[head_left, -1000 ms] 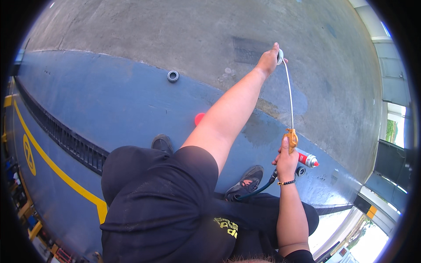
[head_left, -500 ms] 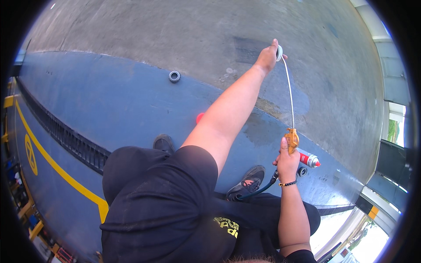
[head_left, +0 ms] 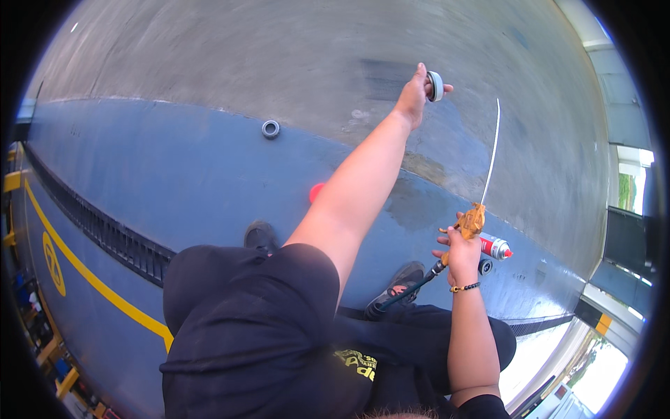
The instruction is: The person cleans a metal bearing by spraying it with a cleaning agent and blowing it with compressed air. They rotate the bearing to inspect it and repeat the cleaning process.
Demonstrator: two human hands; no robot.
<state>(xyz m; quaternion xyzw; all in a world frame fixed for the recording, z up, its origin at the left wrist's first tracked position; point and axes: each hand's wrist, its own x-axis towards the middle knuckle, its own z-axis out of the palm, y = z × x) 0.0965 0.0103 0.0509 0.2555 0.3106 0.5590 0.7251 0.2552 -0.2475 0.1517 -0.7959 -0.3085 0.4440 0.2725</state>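
Observation:
My left hand (head_left: 413, 98) is stretched far out over the grey floor, its fingers through and around a ring-shaped metal part (head_left: 437, 86) that looks like a bearing. In my right hand (head_left: 460, 253), at the lower right, is a yellow air blow gun (head_left: 472, 221) with a long thin nozzle. Some fingers of that hand are loosened from the trigger lever. The nozzle tip points away from me, to the right of the ring and apart from it. A dark hose (head_left: 408, 295) runs from the gun's handle down past my shoe.
A red-and-silver spray can (head_left: 495, 246) and a dark ring part (head_left: 485, 266) are beside my right hand. Another ring part (head_left: 271, 129) lies on the blue floor (head_left: 188, 167). Something red (head_left: 316, 191) is half hidden by my left arm. A drain grate (head_left: 105, 221) crosses the left.
The blow gun's nozzle has swung right, away from the ring part. My right-hand fingers have loosened on the gun. My left hand has shifted slightly left with the ring, now turned more toward view.

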